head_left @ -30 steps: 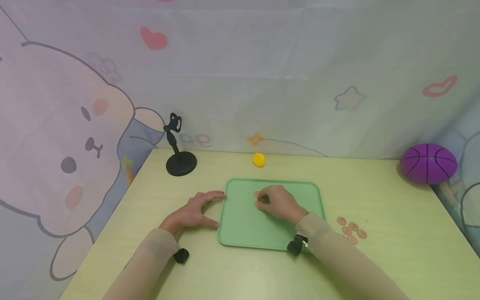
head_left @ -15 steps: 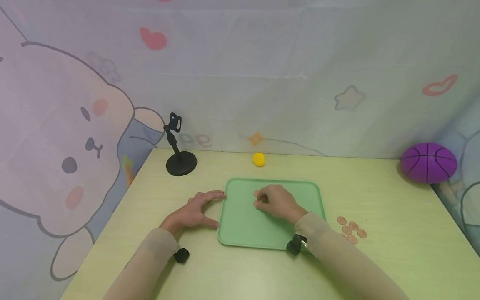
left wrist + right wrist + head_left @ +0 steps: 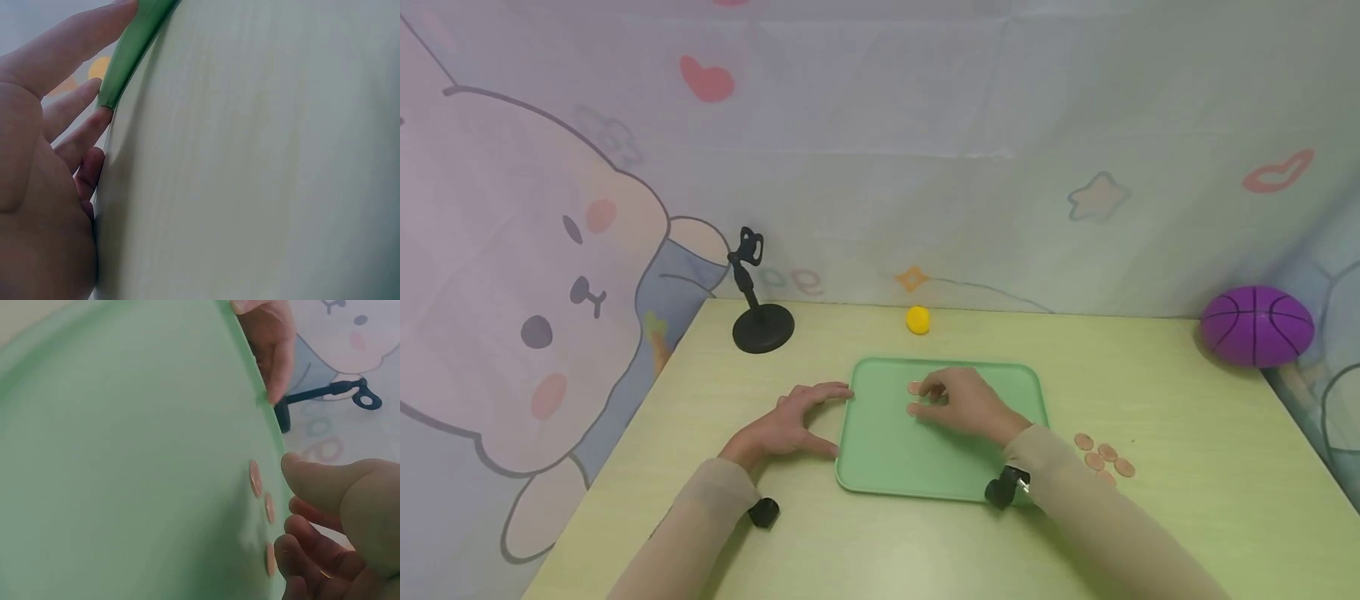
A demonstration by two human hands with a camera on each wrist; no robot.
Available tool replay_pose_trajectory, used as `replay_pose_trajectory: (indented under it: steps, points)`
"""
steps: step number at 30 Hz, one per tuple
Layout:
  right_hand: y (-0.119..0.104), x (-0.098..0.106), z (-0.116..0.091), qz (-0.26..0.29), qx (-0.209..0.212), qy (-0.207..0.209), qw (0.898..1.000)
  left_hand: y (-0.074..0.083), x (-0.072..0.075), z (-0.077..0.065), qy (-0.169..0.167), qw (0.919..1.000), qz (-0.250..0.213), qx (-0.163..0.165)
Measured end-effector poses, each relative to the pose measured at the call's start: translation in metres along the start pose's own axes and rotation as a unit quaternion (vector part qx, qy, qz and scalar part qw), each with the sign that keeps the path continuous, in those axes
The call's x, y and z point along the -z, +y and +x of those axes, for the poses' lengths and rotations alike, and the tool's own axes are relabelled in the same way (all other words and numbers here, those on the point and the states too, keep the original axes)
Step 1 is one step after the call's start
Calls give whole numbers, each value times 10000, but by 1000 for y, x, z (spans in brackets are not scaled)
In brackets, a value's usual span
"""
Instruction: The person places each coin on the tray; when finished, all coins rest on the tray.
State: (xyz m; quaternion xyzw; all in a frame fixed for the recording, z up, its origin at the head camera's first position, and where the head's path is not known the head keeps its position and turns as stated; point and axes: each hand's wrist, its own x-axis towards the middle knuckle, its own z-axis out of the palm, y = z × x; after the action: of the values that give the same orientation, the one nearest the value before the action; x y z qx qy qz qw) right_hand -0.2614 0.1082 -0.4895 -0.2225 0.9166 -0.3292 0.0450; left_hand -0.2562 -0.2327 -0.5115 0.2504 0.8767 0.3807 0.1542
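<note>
Pale table (image 3: pixel 1187 400) right across the scene, and there's the green tray (image 3: pixel 910 462) lying on it! Off at the far right corner sits the purple ball (image 3: pixel 1257 327). Left hand (image 3: pixel 786 422) spread wide, thumb and fingertips touching the tray's left rim, gripping nothing. Right hand (image 3: pixel 958 404) above the tray, thumb and loosely bent fingers apart, nothing visible between them. Just below it, three copper-coloured coins (image 3: pixel 255 479) lie on the tray, with loose coins (image 3: pixel 1093 461) clustered on the table to its right.
</note>
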Motion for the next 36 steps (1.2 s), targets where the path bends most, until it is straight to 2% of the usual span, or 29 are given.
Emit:
replay_pose_trajectory:
  steps: [4, 11, 18, 27, 36]
  points:
    - [10, 19, -11, 46, 46, -50, 10000, 0, -1, 0, 14, 10000, 23, 11]
    - [41, 52, -37, 297, 313, -244, 9988, -1, 0, 0, 5, 10000, 53, 26]
    - [72, 78, -67, 70, 293, -230, 9993, -3, -1, 1, 3, 10000, 22, 12]
    - [103, 103, -100, -209, -84, -12, 9997, -3, -1, 2, -16, 10000, 68, 11]
    - [126, 118, -119, -122, -554, -453, 9974, -2, -1, 1, 17, 10000, 39, -1]
